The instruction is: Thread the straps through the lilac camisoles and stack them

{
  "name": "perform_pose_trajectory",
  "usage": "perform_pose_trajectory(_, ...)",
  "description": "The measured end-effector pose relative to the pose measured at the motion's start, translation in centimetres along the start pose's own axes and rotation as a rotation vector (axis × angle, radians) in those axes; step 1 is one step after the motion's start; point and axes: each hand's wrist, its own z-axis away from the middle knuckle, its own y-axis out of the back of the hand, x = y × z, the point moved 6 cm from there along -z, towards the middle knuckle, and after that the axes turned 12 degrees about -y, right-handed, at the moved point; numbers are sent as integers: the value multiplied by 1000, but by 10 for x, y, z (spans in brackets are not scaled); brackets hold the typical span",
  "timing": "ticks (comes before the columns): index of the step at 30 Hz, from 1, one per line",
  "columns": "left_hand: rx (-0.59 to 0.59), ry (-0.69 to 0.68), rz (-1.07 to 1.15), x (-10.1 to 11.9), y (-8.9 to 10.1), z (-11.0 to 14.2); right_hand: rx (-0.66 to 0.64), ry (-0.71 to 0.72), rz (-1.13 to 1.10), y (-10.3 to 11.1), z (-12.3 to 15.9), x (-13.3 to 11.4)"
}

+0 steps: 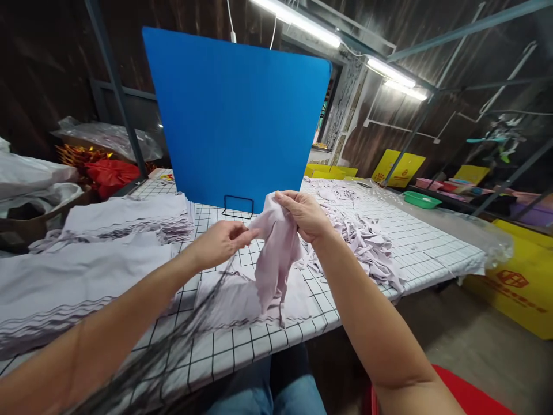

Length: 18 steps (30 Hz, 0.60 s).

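A pale lilac piece of fabric (pixel 276 253) hangs in loose folds above the table's front part. My right hand (pixel 305 213) is closed on its top edge, thumb over the cloth. At the fabric's left edge, my left hand (pixel 227 239) has its fingers drawn together, the tips on the cloth. Below lies a flat stack of the same fabric (pixel 228 300) with wavy edges, partly covered by the hanging piece. Dark blurred strands of hair (pixel 173 340) cross the view over the table and my left forearm.
Stacks of cut fabric (pixel 78 271) fill the table's left side. A heap of narrow fabric strips (pixel 367 248) lies to the right on the checked tablecloth (pixel 415 259). A blue board (pixel 237 121) stands upright ahead, near a black wire stand (pixel 238 197). Yellow boxes (pixel 510 288) are at right.
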Motion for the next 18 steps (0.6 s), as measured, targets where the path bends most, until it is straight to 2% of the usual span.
perform_pose_trajectory(2,-39,68,227,-5,-17,-5,10,2,-47,-5,2,-3)
perform_pose_trajectory(4,41,49,435,-5,-24,-9,24,6,-68,-5,3,-5)
perform_pose_trajectory(7,162,-2,617,2,-23,-10,46,11,-62,3,4,-3)
perform_pose_trajectory(13,175,36,712,28,-3,-12,155,27,-39,22,5,4)
perform_pose_trajectory(18,266,-1,595,43,19,-21,162,38,2,22,10,3)
